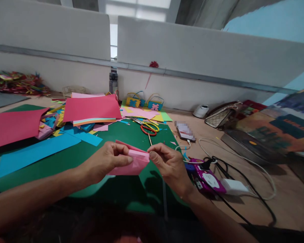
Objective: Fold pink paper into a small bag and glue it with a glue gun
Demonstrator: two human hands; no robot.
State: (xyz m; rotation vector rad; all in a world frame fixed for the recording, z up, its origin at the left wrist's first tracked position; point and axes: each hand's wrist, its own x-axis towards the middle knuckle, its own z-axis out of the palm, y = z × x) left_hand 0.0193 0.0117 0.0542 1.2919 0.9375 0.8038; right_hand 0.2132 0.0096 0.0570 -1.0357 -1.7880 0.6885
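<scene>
Between my two hands is a folded pink paper piece (131,167), shaped like a small flat pouch, with a darker pink-red edge at its upper rim. My left hand (110,160) pinches its left side, thumb in front and fingers behind. At the right corner, my right hand (168,163) grips the paper between thumb and fingertips; a thin stick-like thing (150,140) shows just above these fingers, and I cannot tell whether they touch it. Beyond the hands, scissors with red and yellow handles (149,129) lie on the green mat (111,135).
Red sheets (93,108) top a paper stack at the back, and blue strips (38,153) lie at left. Small paper handbags (155,104) stand by the partition. A phone (184,131), a purple power strip (207,177) and loose cables occupy the right side.
</scene>
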